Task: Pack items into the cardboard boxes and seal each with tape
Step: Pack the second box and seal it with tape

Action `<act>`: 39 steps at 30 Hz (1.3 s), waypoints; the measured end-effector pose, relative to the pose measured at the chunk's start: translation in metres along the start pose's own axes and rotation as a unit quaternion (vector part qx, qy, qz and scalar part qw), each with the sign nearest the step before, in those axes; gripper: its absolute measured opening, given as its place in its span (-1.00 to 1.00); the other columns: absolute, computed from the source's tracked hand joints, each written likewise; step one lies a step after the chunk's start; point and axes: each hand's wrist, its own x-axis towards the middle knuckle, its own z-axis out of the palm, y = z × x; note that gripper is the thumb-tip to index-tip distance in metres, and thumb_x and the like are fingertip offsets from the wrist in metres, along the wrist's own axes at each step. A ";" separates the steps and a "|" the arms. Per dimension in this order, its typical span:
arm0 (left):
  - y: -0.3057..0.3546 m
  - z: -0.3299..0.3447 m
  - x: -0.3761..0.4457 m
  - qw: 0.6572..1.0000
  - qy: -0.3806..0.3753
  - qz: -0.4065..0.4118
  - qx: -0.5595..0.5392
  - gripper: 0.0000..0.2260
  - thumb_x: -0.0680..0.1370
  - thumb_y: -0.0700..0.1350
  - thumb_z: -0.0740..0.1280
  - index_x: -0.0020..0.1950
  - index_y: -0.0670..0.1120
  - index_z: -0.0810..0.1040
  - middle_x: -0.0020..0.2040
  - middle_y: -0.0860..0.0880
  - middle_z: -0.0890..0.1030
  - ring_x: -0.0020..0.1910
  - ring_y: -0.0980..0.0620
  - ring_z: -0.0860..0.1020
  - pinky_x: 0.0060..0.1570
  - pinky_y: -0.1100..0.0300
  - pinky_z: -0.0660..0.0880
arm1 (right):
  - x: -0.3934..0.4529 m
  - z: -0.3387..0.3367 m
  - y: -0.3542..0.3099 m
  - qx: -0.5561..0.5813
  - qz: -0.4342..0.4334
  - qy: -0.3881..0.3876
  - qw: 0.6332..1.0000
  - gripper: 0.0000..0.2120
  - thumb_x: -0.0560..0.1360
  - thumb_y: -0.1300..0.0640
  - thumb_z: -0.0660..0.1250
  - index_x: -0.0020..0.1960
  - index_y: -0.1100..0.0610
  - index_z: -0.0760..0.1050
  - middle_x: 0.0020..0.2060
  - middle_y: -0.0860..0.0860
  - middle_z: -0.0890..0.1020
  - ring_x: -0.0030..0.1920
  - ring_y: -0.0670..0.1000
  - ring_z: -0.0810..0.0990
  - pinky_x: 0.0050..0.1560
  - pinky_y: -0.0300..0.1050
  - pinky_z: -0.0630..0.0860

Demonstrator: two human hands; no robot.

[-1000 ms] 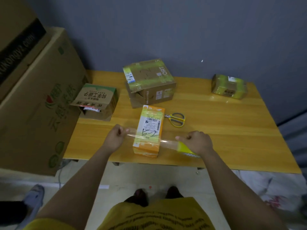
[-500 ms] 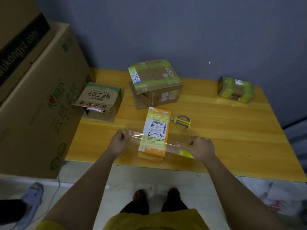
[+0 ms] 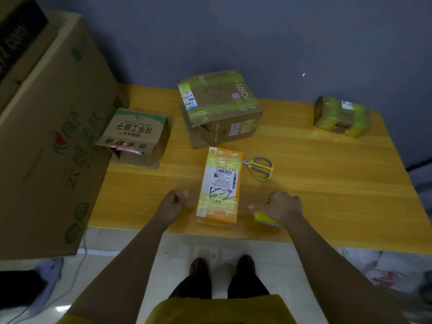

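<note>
An orange box [image 3: 219, 190] with a white shipping label lies near the front edge of the wooden table [image 3: 327, 195]. A strip of clear tape crosses its near end, low over the top. My left hand [image 3: 173, 204] pinches the tape's free end just left of the box. My right hand [image 3: 281, 208] grips the yellow tape roll [image 3: 264, 217] just right of the box, near the table surface.
Yellow-handled scissors [image 3: 259, 168] lie right of the orange box. A taped brown box [image 3: 219, 107] stands behind it, an open box [image 3: 135, 136] at the left, a small wrapped parcel [image 3: 342, 116] at the far right. Large cartons [image 3: 46, 136] stand left of the table.
Both hands have lowered the stretched tape from above the orange box down toward its top and sides. The camera has moved closer.
</note>
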 end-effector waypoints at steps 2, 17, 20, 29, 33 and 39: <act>-0.003 0.011 0.003 0.998 -0.020 -0.052 0.002 -0.70 0.62 0.01 0.23 -0.23 -0.08 0.25 -0.25 -0.07 0.32 -0.23 -0.02 0.35 -0.14 0.08 0.34 | 0.007 0.003 -0.009 -0.022 0.002 -0.002 1.000 -0.34 0.31 -0.55 0.18 -0.11 0.06 0.52 -0.02 0.02 0.64 0.09 0.05 0.57 0.17 -0.01 0.33; 0.031 0.041 0.005 0.973 0.037 -0.023 0.227 -0.70 0.55 -0.26 0.23 0.27 -0.08 0.35 0.30 -0.18 0.37 0.25 -0.21 0.37 0.10 0.02 0.34 | 0.019 0.007 -0.034 -0.084 0.016 -0.031 0.996 -0.51 0.47 -0.36 0.18 0.10 0.02 0.53 0.10 -0.01 0.60 0.16 0.03 0.54 0.25 0.04 0.26; 0.049 0.045 -0.003 0.970 0.000 0.001 0.244 -0.68 0.61 -0.20 0.19 0.36 -0.13 0.31 0.26 -0.20 0.46 0.16 -0.21 0.49 0.01 0.01 0.46 | 0.017 0.006 -0.033 -0.086 0.017 -0.032 0.996 -0.46 0.45 -0.40 0.18 0.11 0.02 0.53 0.11 -0.01 0.60 0.18 0.03 0.53 0.31 0.05 0.23; 0.069 0.085 -0.041 0.929 -0.076 -0.052 0.359 0.24 0.28 0.43 0.38 0.46 0.00 -0.52 0.53 -0.18 -0.28 0.49 -0.21 -0.01 0.23 -0.12 0.36 | 0.012 0.003 -0.032 -0.045 -0.001 -0.020 0.999 -0.43 0.43 -0.43 0.20 0.05 0.04 0.55 0.11 0.05 0.62 0.18 0.09 0.56 0.26 0.01 0.34; 0.065 0.068 -0.034 0.946 -0.097 -0.020 0.308 0.19 0.32 0.33 0.43 0.47 0.07 -0.50 0.54 -0.15 -0.24 0.49 -0.25 -0.04 0.29 -0.15 0.30 | 0.008 0.001 -0.018 0.086 -0.018 -0.032 0.996 -0.37 0.38 -0.48 0.20 0.03 0.05 0.60 0.07 0.02 0.64 0.15 0.08 0.57 0.10 -0.05 0.41; 0.027 0.007 -0.002 0.973 -0.196 -0.007 0.118 0.16 0.23 0.41 0.42 0.52 0.17 -0.34 0.58 0.05 -0.20 0.55 -0.01 -0.15 0.48 -0.10 0.05 | -0.012 -0.006 -0.009 0.444 -0.109 -0.003 0.889 -0.79 0.39 -0.03 0.49 -0.19 0.12 0.61 -0.26 -0.05 0.59 -0.19 -0.15 0.51 -0.09 -0.16 0.39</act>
